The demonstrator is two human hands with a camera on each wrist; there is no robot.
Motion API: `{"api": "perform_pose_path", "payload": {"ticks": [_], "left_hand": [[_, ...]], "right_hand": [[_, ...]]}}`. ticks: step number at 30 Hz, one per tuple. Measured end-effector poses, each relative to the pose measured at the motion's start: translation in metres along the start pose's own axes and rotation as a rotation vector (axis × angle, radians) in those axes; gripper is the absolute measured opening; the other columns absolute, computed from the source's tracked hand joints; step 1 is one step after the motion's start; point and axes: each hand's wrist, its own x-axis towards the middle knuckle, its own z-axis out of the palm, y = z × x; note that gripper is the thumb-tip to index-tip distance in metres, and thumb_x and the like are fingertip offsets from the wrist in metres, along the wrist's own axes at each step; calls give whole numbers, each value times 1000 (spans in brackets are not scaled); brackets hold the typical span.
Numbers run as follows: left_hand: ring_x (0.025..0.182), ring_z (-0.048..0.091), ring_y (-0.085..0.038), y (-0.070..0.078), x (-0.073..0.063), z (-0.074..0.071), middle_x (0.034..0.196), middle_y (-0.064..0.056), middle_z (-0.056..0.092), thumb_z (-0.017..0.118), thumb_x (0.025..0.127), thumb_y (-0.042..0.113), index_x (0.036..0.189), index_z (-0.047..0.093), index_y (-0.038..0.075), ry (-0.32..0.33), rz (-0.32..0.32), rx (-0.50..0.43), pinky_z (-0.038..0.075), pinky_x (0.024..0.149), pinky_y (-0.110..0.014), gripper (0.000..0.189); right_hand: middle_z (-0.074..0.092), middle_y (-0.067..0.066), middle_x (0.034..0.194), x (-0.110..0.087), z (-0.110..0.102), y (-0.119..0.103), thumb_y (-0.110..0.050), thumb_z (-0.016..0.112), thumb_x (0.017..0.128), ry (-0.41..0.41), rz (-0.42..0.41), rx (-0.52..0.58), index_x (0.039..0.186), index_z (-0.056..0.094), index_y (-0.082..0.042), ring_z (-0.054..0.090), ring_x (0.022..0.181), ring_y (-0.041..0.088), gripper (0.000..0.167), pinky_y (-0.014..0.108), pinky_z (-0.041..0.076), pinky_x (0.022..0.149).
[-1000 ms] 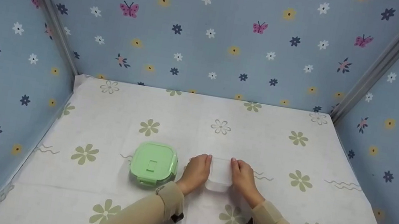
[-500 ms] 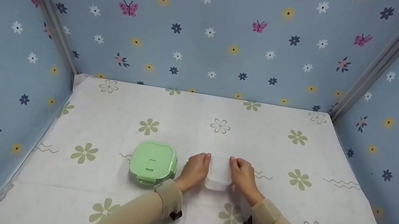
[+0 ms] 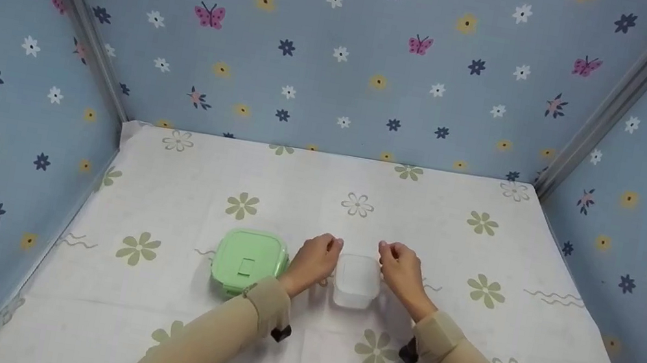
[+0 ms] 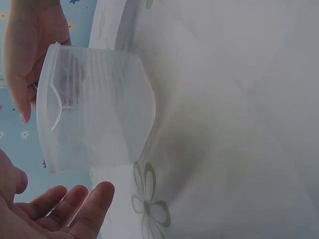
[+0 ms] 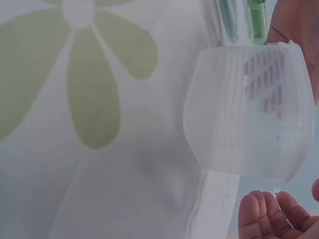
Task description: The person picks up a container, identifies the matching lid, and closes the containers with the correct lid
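A small translucent plastic food container (image 3: 356,282) stands on the patterned cloth, its rim upward. To its left my left hand (image 3: 313,262) hangs with loosely bent fingers. My right hand (image 3: 403,274) is at the other side, fingers also loosely bent, holding nothing. The left wrist view shows the container (image 4: 99,109) with ribbed walls and a gap between it and my left hand's fingers (image 4: 97,204). In the right wrist view, my right hand's fingers (image 5: 251,214) are below the container (image 5: 234,114), apart from it.
A square box with a green clip lid (image 3: 251,255) stands left of the container, partly behind my left sleeve. The white flowered cloth (image 3: 297,183) covers the table. Blue patterned walls (image 3: 340,79) rise at the back and both sides.
Both hands have let go of the plastic container and moved up and slightly away from its sides. The container stays in about the same place, and the green-lidded box has not moved.
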Motion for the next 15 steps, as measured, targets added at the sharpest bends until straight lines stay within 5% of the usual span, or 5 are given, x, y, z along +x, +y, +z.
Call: {"api": "perform_pose_path", "payload": {"ticks": [5,15], "left_hand": [[85,59,-19,2,6,-10,94,-5,66,47,116,31,109,70,5,1,25,10,52,78,-36,36],[89,63,-21,5,17,-36,100,-9,72,51,114,32,111,71,4,47,66,39,57,84,-40,35]], "right_hand": [[64,5,84,4,-5,-5,-29,57,112,1,-10,-10,97,70,-1,60,73,15,34,26,49,65],[63,5,84,15,-22,-17,-27,60,111,40,-62,-51,97,71,-1,57,76,17,32,27,47,67]]}}
